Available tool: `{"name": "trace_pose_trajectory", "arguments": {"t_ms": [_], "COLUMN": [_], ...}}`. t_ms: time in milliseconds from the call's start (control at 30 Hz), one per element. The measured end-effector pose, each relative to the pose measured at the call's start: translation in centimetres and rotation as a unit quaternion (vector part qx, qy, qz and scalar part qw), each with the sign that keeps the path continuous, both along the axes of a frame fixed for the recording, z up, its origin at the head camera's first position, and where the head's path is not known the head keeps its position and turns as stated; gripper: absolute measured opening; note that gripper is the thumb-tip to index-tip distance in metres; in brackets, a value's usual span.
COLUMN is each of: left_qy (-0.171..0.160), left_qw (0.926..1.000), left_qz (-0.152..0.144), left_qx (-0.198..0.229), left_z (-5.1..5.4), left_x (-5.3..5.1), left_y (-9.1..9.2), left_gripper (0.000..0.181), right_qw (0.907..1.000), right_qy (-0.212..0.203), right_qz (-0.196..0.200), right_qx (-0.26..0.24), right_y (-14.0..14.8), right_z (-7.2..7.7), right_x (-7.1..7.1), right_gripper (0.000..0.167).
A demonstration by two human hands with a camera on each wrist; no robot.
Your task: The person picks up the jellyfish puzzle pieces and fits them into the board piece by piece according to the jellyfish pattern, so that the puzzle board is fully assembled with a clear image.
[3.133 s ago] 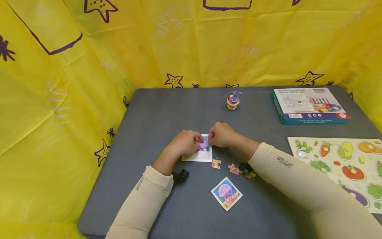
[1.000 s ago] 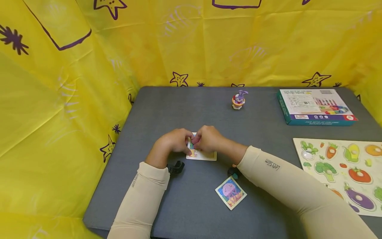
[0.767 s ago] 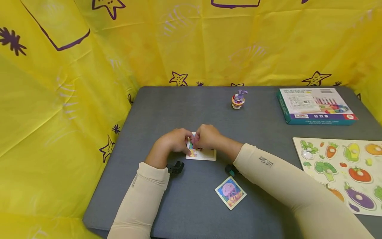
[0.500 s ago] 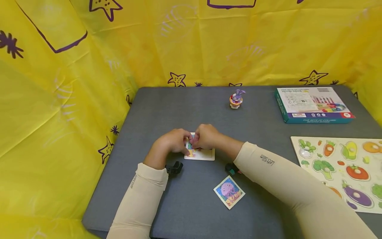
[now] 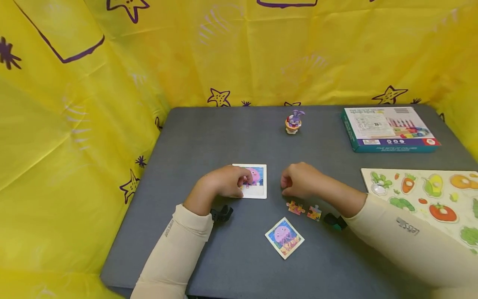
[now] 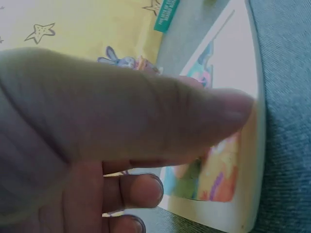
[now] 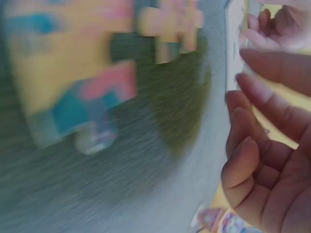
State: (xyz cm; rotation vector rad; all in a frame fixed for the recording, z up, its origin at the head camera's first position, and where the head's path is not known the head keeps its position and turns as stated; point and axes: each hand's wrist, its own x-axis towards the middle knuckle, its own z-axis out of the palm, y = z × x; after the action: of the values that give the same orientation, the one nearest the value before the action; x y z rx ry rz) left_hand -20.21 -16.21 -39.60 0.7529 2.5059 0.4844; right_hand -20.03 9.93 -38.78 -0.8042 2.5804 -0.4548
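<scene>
A white-framed jigsaw puzzle board [image 5: 264, 182] with a pink jellyfish picture lies mid-table, its lower right part bare. My left hand [image 5: 228, 181] rests over its left side. In the left wrist view the thumb [image 6: 194, 114] lies across the board near an orange-and-green corner of the picture [image 6: 221, 172]. To the right, my right hand [image 5: 301, 180] hovers with loosely bent fingers, and nothing shows between them in the right wrist view. Just below it lie two loose jigsaw pieces, one pink and yellow [image 5: 295, 207], one yellow with blue [image 5: 314, 213].
A small jellyfish picture card [image 5: 284, 238] lies turned at an angle nearer me. A purple rabbit figurine [image 5: 293, 122] stands at the back. On the right are a boxed toy set [image 5: 390, 129] and a vegetable puzzle board [image 5: 422, 189]. Yellow cloth [image 5: 261, 54] surrounds the table.
My right hand has left the puzzle board and moved right, above the loose pieces. Three loose pieces lay there earlier; two lie there now. The left hand stays on the board.
</scene>
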Motion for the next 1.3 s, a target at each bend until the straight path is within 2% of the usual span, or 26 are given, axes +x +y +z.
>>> {"name": "trace_pose_trajectory", "arguments": {"t_ms": [167, 333, 533, 667, 833, 1067, 1300], "left_qy": [-0.001, -0.003, 0.002, -0.004, -0.014, -0.010, -0.016], "left_qw": [0.9999, 0.9996, 0.9990, 0.9988, 0.9978, 0.9985, 0.9992], "left_qz": [0.012, 0.025, 0.031, 0.036, 0.051, 0.046, 0.035], "left_qx": [-0.004, -0.012, -0.031, -0.033, -0.039, -0.028, -0.002], "left_z": [0.0, -0.3, -0.4, -0.2, 0.0, 0.0, 0.1], "left_x": [0.0, 0.0, -0.1, -0.1, -0.1, -0.3, -0.6], "left_y": [-0.5, -0.9, -1.0, -1.0, -1.0, -1.1, -1.1], "left_gripper": [0.033, 0.034, 0.036, 0.036, 0.036, 0.034, 0.029], "right_qw": [0.9996, 0.9997, 0.9995, 0.9970, 0.9903, 0.9870, 0.9883], "right_qy": [-0.020, 0.004, 0.008, 0.006, -0.007, -0.046, -0.048], "right_qz": [-0.007, -0.011, -0.030, -0.032, -0.023, -0.039, -0.030], "right_qx": [0.017, 0.020, -0.006, -0.069, -0.137, -0.149, -0.141], "right_y": [1.8, 2.2, 1.8, 1.3, -0.3, -4.3, -6.9], "right_z": [-0.5, -1.4, -1.4, -1.3, -1.2, -1.3, -1.8], "right_x": [1.8, 3.1, 3.5, 3.1, 1.7, -0.4, -1.3], "right_gripper": [0.031, 0.027, 0.023, 0.016, 0.009, 0.006, 0.005]}}
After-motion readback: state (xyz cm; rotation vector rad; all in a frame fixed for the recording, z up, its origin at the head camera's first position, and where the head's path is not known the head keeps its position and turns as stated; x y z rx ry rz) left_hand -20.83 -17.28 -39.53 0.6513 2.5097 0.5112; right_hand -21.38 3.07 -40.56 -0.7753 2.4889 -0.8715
